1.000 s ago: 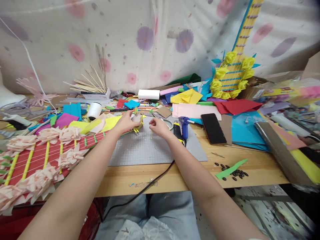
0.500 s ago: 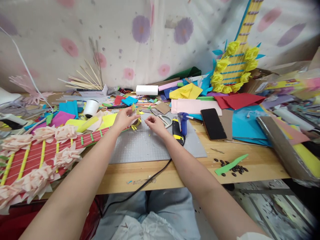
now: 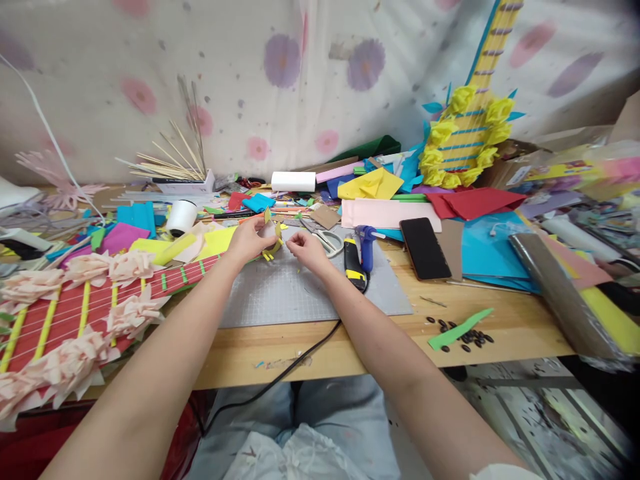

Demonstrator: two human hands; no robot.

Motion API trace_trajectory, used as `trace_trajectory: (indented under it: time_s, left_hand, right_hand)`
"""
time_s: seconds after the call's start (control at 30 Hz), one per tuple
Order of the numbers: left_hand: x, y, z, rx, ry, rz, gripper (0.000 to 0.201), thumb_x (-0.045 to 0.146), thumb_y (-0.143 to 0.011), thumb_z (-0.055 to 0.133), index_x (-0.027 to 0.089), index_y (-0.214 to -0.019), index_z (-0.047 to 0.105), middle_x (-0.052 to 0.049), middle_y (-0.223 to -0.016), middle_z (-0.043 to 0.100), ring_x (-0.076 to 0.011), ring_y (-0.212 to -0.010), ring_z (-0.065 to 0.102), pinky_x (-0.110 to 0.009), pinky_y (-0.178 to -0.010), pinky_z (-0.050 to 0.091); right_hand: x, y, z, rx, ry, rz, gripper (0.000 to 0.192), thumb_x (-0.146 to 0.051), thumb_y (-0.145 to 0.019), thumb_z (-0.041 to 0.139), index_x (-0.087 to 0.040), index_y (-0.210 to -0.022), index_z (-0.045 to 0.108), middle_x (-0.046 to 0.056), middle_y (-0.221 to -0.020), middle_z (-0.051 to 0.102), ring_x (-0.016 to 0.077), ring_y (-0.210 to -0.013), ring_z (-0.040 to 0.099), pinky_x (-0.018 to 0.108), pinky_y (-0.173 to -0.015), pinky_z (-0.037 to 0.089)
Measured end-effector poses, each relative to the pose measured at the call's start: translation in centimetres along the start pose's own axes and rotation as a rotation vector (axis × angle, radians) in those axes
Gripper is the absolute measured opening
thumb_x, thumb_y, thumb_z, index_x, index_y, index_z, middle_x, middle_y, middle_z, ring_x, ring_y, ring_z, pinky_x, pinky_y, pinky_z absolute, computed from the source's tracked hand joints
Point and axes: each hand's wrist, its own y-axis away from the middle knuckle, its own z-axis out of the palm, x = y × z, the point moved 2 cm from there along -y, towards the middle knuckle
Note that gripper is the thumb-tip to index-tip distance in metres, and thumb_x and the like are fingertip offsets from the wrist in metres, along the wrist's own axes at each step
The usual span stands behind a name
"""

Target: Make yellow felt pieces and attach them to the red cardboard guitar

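Observation:
My left hand (image 3: 249, 241) holds the head end of a red paper guitar (image 3: 75, 313) trimmed with pale pink paper flowers and yellow strips. Small yellow paper pieces (image 3: 274, 245) stick out from that end between my two hands. My right hand (image 3: 306, 249) is pinched at those yellow pieces, fingertips close to the left hand. Both hands hover over a grey cutting mat (image 3: 310, 293) on the wooden table (image 3: 350, 347).
A blue and black glue gun (image 3: 361, 257) and scissors (image 3: 325, 239) lie right of my hands. A black phone (image 3: 425, 248), several dark seeds (image 3: 460, 337), a green paper strip (image 3: 460, 329), paper scraps, sticks (image 3: 170, 167) and a yellow-flowered guitar (image 3: 465, 140) crowd the table.
My right hand has moved left, closer to the left hand and the yellow pieces. The view has shifted slightly.

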Motion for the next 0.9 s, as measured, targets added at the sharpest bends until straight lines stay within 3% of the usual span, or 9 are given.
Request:
trace_trajectory:
  time_s: [0.5,0.6,0.8,0.9]
  left_hand:
    - [0.2,-0.1,0.2,0.030,-0.118,-0.012,0.050,0.034,-0.059,0.064,0.017,-0.105,0.060,-0.006,-0.106,0.065,-0.0205,-0.096,0.060,-0.027,-0.082,0.045]
    - [0.3,-0.1,0.2,0.030,-0.129,-0.002,0.047,0.034,-0.059,0.063,0.018,-0.103,0.061,-0.005,-0.104,0.065,-0.0198,-0.092,0.060,-0.028,-0.081,0.046]
    - [0.4,-0.1,0.1,0.022,-0.128,0.001,0.048,0.034,-0.058,0.063,0.017,-0.103,0.061,-0.006,-0.103,0.065,-0.0195,-0.090,0.061,-0.028,-0.079,0.046]
    - [0.4,-0.2,0.1,0.019,-0.127,0.007,0.047,0.034,-0.058,0.063,0.018,-0.102,0.062,-0.005,-0.102,0.066,-0.0195,-0.089,0.061,-0.027,-0.079,0.046]
  right_hand:
    - [-2.1,0.1,-0.8,-0.022,0.201,0.006,0.011,-0.024,-0.070,0.050,-0.017,-0.067,0.058,-0.003,-0.061,0.056,0.0095,-0.057,0.047,0.021,-0.055,0.031]
    - [-2.1,-0.1,-0.6,-0.038,0.134,0.051,0.008,-0.023,-0.068,0.051,-0.017,-0.064,0.055,-0.003,-0.057,0.054,0.0091,-0.055,0.046,0.020,-0.054,0.031]
    - [-2.1,-0.5,-0.1,-0.201,-0.290,0.248,0.009,-0.017,-0.069,0.046,-0.017,-0.060,0.047,-0.006,-0.048,0.042,0.0076,-0.046,0.040,0.020,-0.049,0.033]
    - [-2.7,-0.4,-0.7,-0.190,-0.113,0.146,0.008,-0.016,-0.070,0.047,-0.017,-0.061,0.048,-0.004,-0.052,0.047,0.0089,-0.051,0.043,0.021,-0.053,0.035]
